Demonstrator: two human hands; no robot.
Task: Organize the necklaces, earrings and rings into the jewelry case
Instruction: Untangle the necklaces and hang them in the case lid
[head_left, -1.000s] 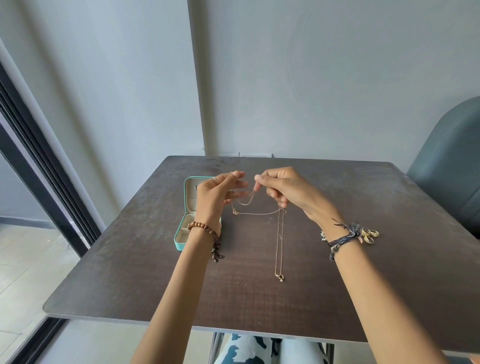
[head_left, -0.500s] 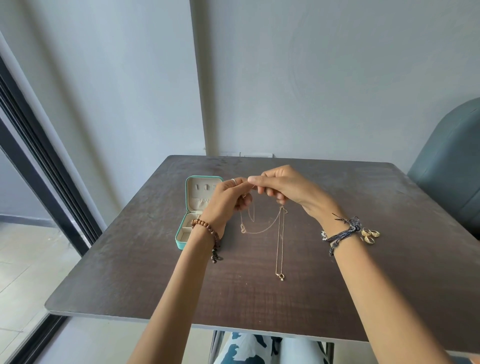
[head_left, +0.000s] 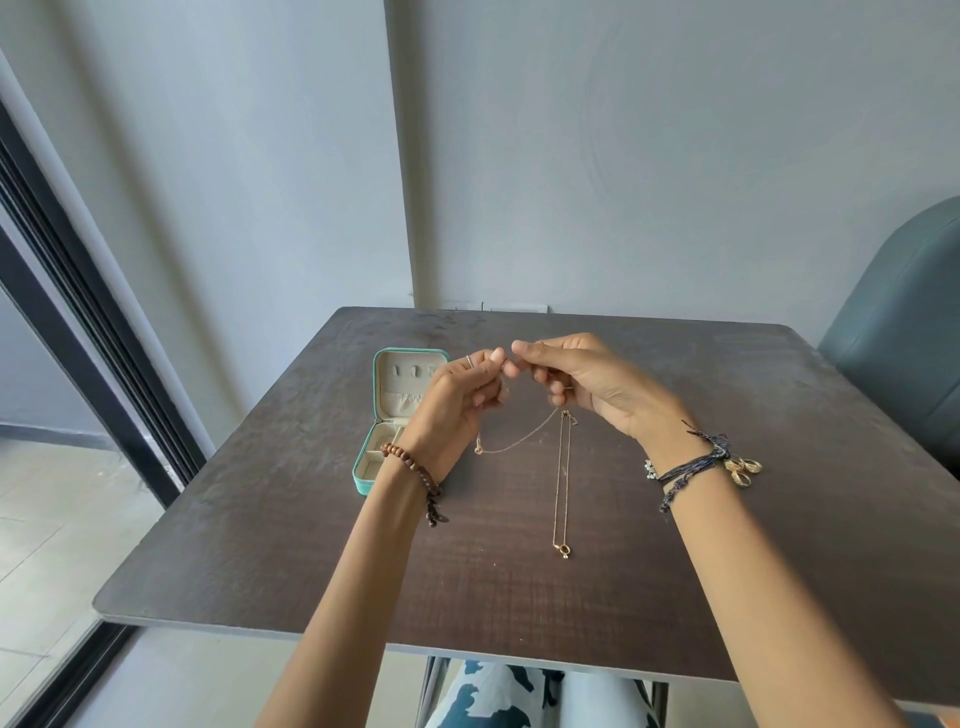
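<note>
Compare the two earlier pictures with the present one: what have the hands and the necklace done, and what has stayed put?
The left hand and right hand have closed together, fingertips now meeting, both still pinching the thin necklace, whose loop hangs lower. The long necklace, jewelry case and rings lie unmoved on the table.

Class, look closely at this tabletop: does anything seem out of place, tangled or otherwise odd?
Nothing is damaged or spilled. The left hand and right hand pinch one thin gold necklace above the table, a second necklace lies straight, gold rings sit loose, and the jewelry case stands open.
</note>
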